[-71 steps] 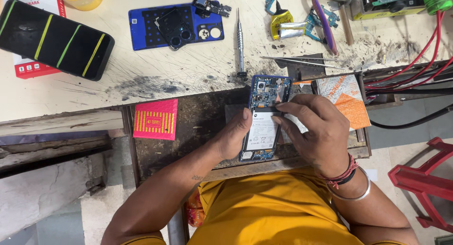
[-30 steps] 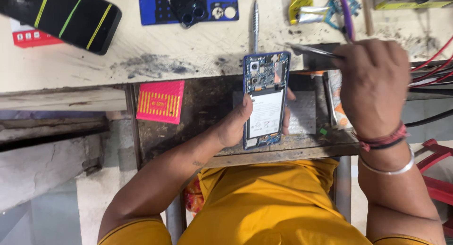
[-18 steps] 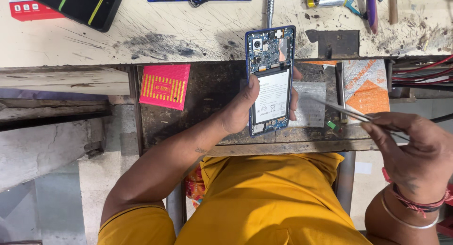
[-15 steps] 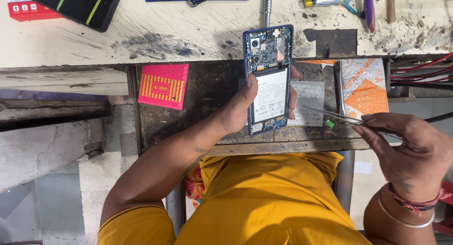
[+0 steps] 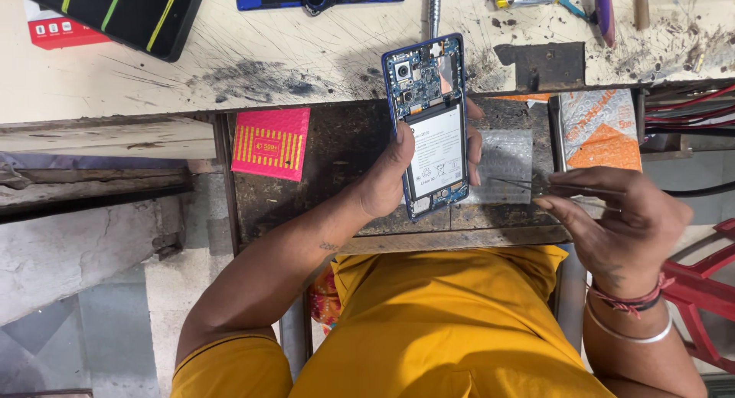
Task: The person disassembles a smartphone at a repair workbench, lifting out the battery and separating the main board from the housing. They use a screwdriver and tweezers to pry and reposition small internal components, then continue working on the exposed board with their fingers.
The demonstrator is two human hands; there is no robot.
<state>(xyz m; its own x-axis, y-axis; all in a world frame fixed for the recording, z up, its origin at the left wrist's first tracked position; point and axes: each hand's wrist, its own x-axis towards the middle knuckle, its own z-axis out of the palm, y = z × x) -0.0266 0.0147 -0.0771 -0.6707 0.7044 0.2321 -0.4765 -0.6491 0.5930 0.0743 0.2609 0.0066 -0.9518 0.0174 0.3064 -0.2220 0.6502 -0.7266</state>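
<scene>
Left hand [image 5: 383, 180] grips an opened phone [image 5: 433, 122] at centre frame, thumb on its left edge, fingers wrapped round the right; board and battery face up. Right hand [image 5: 620, 222], at right, pinches tweezers [image 5: 536, 185], tips pointing left, just short of the phone. Beneath lies bubble wrap [image 5: 509, 164]. A pink card [image 5: 270, 144] sits left; a black phone [image 5: 115, 11] lies upper left on the scratched bench [image 5: 306, 53].

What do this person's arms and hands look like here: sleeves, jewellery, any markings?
Both arms are bare below short yellow sleeves of a yellow shirt. The left hand wears nothing; a small dark mark, perhaps a tattoo, sits on that forearm. By the right hand, the wrist carries red and dark thread bands and a thin silver bangle.
</scene>
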